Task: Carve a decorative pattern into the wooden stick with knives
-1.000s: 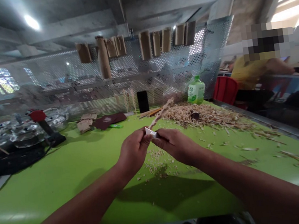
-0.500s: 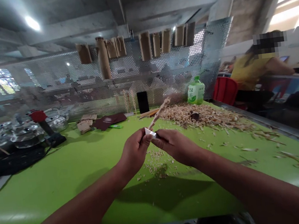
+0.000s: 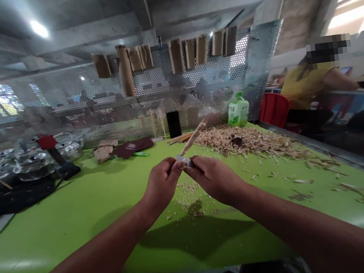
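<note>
A thin carved wooden stick (image 3: 194, 136) with a wavy edge slants up and to the right from between my hands. My left hand (image 3: 161, 181) is closed round its lower end, which the fingers hide. My right hand (image 3: 215, 177) is closed on a small flat silvery blade (image 3: 182, 158) that lies against the stick's lower part. The blade's handle is hidden in the fingers. Both hands almost meet above the green tabletop (image 3: 121, 232). Small wood chips (image 3: 191, 197) lie scattered beneath them.
A heap of wood shavings (image 3: 252, 141) lies at the right back, near a green bottle (image 3: 237, 111). A black phone (image 3: 174, 125) stands upright at the back. Metal kettles (image 3: 29, 162) and a red-and-black tool (image 3: 56, 154) are at left. A person (image 3: 310, 76) sits at right.
The stick has rolled slightly between my hands and shows a flatter side. The blade has tilted and looks greyer. My hands are otherwise in nearly the same place.
</note>
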### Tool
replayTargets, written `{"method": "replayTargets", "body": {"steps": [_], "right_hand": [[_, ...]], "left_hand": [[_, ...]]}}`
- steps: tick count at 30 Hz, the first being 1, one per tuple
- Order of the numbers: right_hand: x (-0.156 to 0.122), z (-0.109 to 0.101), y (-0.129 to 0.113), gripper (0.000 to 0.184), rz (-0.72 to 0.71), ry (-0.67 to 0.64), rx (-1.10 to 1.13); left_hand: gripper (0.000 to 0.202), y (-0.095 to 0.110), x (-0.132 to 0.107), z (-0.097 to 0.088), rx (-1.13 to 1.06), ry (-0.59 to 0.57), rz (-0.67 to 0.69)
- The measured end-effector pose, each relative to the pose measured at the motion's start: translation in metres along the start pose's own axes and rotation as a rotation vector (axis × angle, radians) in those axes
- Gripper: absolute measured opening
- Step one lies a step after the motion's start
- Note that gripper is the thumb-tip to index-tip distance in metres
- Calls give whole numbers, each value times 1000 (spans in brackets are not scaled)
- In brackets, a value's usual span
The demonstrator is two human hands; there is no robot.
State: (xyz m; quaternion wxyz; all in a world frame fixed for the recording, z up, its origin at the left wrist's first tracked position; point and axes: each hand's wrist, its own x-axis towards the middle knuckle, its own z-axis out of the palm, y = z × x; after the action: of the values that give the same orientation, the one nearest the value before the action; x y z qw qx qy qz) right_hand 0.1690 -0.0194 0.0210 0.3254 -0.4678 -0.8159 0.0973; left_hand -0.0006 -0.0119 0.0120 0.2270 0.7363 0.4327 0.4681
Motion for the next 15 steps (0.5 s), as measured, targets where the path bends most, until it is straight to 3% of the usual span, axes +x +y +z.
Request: {"method": "replayTargets", "body": {"steps": [4,9,15], "right_hand": [[3,-1,4,40,-2,-115,100],[2,-1,1,40,0,-36,2],[-1,2,-3,36,-4,44,-108]], "left_hand": [[36,-3,0,2,-106,-77,25],[35,-1,0,0,12,-35,52],[40,2,0,0,25,10,-29]]}}
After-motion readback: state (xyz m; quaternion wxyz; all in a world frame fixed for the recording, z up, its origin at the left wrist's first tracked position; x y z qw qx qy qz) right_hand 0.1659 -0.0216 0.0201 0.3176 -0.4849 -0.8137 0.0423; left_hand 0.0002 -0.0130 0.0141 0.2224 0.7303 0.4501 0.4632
